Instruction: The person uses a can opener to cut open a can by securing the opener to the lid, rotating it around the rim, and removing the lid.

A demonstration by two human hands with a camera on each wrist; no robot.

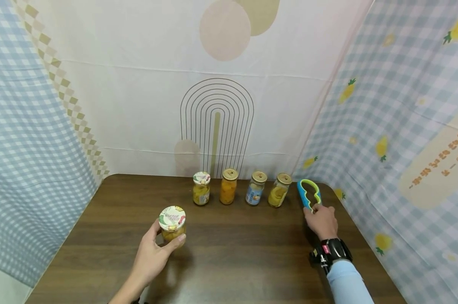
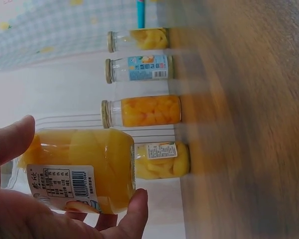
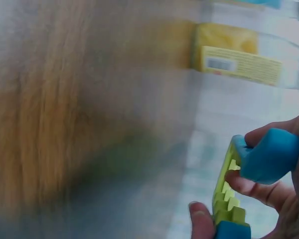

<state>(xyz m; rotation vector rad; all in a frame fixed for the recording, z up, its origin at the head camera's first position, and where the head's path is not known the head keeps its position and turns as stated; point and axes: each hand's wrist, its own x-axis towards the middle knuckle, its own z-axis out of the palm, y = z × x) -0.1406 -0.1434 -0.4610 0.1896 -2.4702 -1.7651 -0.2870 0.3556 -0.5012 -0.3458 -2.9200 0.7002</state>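
Observation:
My left hand (image 1: 153,253) grips a glass jar of yellow fruit (image 2: 79,154) above the table, fingers and thumb round its sides. This jar has a white lid with a colourful print and a barcode label. On the right, my right hand (image 1: 323,221) holds a blue and green jar opener (image 1: 302,194) by its near end. In the right wrist view, the opener's toothed green inner edge (image 3: 229,201) shows between the fingers. The opener is raised over the table's right side, apart from the jars.
Along the table's back stand several jars: a white-lidded jar of yellow fruit (image 1: 201,195), an orange fruit jar (image 1: 228,192), a blue-labelled jar (image 1: 254,195) and a gold-lidded yellow fruit jar (image 1: 277,194). Curtains (image 1: 137,105) hang behind and beside the brown wooden table (image 1: 244,261).

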